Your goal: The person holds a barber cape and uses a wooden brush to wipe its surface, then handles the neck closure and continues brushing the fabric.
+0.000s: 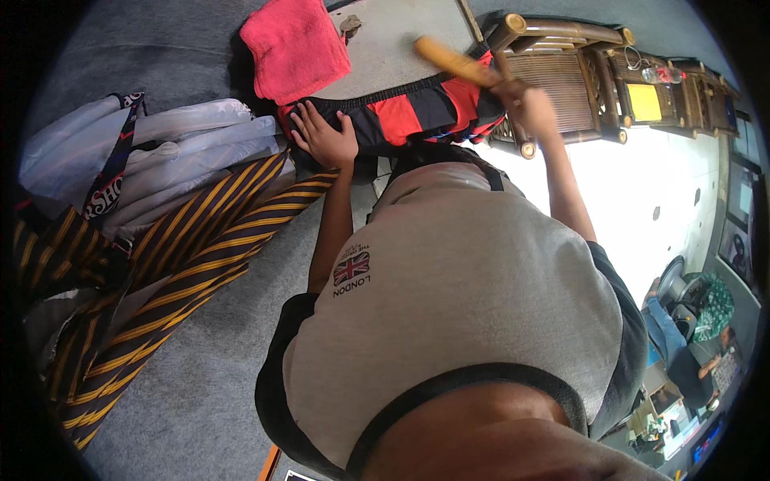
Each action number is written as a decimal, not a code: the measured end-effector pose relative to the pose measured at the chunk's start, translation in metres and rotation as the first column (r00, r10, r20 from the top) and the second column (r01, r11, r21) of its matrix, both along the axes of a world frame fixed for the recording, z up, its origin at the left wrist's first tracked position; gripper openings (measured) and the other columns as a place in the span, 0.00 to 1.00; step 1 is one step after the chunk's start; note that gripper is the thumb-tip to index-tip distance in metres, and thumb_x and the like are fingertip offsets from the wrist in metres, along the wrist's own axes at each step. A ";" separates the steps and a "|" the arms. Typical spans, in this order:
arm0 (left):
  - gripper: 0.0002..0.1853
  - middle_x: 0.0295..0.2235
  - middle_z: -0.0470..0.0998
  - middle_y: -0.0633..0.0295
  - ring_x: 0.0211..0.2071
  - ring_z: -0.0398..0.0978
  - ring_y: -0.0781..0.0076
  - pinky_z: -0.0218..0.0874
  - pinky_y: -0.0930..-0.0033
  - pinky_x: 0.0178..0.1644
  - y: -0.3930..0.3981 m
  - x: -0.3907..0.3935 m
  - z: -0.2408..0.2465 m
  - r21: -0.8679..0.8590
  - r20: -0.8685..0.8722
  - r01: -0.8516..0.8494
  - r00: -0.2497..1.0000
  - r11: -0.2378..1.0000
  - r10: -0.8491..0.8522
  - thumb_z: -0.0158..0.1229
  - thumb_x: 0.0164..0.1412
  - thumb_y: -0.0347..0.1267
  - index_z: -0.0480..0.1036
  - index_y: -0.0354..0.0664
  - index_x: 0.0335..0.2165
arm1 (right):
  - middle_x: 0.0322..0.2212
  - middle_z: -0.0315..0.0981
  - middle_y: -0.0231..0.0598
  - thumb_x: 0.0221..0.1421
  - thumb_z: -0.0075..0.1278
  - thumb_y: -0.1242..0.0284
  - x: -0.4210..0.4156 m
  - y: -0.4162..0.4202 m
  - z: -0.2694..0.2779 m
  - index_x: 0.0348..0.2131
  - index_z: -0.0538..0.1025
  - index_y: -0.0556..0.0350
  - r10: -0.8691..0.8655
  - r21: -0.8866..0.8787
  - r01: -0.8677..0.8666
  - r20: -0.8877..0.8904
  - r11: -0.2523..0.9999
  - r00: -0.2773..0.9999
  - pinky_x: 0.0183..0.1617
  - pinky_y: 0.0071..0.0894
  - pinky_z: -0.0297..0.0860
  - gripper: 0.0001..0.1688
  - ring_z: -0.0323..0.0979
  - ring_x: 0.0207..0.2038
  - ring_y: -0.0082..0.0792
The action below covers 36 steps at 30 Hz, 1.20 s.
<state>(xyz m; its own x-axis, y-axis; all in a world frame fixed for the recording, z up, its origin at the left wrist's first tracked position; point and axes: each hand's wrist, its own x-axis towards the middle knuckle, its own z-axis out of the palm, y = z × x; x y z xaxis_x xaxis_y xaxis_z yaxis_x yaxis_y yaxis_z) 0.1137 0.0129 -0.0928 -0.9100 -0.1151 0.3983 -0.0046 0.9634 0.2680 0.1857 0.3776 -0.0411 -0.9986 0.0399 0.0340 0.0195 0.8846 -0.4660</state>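
My left hand (325, 135) rests palm down, fingers spread, on the left end of a black and red garment with a gathered elastic waistband (394, 117). The garment lies across a pale board (397, 54) in front of my body. Above its right end, my right hand (530, 109) is closed around a long orange-yellow object (456, 62), blurred, its kind unclear. A folded pink towel (295, 51) sits on the board's left side, just above my left hand. A small grey-brown lump (350, 25) lies beside the towel.
Striped black and yellow fabric (198, 270) and whitish cloth (192, 144) lie at the left. Bamboo chairs (556, 78) stand at the right, bearing a yellow sheet (643, 102) and a plastic bottle (663, 74). Another person (689, 373) is at the far lower right.
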 end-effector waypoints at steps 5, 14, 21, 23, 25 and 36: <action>0.34 0.58 0.61 0.53 0.63 0.51 0.55 0.36 0.47 0.63 -0.002 0.004 0.000 0.004 0.004 -0.014 1.000 1.000 0.014 0.54 0.50 0.40 0.61 0.38 0.56 | 0.30 0.76 0.42 0.56 0.49 0.67 -0.026 0.036 0.035 0.38 0.78 0.48 -0.192 0.156 0.210 -0.124 0.965 0.974 0.29 0.41 0.70 0.11 0.75 0.28 0.46; 0.35 0.59 0.60 0.54 0.62 0.51 0.54 0.37 0.46 0.63 -0.001 0.001 0.002 0.006 0.060 -0.027 0.998 1.000 0.027 0.54 0.50 0.40 0.61 0.39 0.56 | 0.30 0.75 0.41 0.49 0.51 0.71 -0.041 -0.033 0.032 0.35 0.79 0.44 0.490 -0.093 -0.485 0.043 0.869 0.870 0.32 0.42 0.69 0.10 0.73 0.29 0.45; 0.34 0.59 0.59 0.54 0.63 0.49 0.55 0.35 0.47 0.64 -0.001 0.006 0.008 0.009 0.092 -0.036 0.995 0.999 0.035 0.54 0.51 0.41 0.60 0.39 0.56 | 0.23 0.73 0.43 0.55 0.48 0.67 -0.092 0.028 0.036 0.39 0.77 0.41 -0.033 0.303 0.084 -0.168 0.949 0.985 0.22 0.42 0.68 0.11 0.73 0.21 0.48; 0.35 0.60 0.59 0.54 0.64 0.49 0.55 0.34 0.46 0.64 0.000 0.005 0.009 -0.007 0.084 -0.023 0.996 1.000 0.023 0.54 0.52 0.41 0.59 0.39 0.56 | 0.26 0.75 0.43 0.54 0.51 0.73 -0.098 0.025 0.046 0.39 0.78 0.49 -0.050 0.011 0.055 -0.280 0.998 0.959 0.25 0.40 0.67 0.11 0.74 0.23 0.45; 0.35 0.60 0.58 0.54 0.64 0.48 0.55 0.34 0.45 0.64 0.000 0.003 0.007 -0.010 0.063 -0.008 0.998 1.000 0.008 0.54 0.53 0.41 0.58 0.39 0.57 | 0.24 0.73 0.42 0.52 0.51 0.77 -0.100 0.020 0.031 0.37 0.78 0.52 0.134 -0.098 -0.188 -0.402 0.977 0.906 0.27 0.37 0.68 0.11 0.73 0.25 0.44; 0.35 0.60 0.58 0.53 0.63 0.48 0.52 0.35 0.44 0.63 -0.002 0.006 0.008 -0.027 0.059 0.010 0.998 1.000 -0.009 0.54 0.53 0.42 0.57 0.39 0.57 | 0.28 0.74 0.44 0.51 0.50 0.66 -0.101 0.024 -0.008 0.37 0.78 0.41 0.312 0.016 -0.312 -0.098 0.950 0.945 0.29 0.44 0.70 0.11 0.74 0.28 0.46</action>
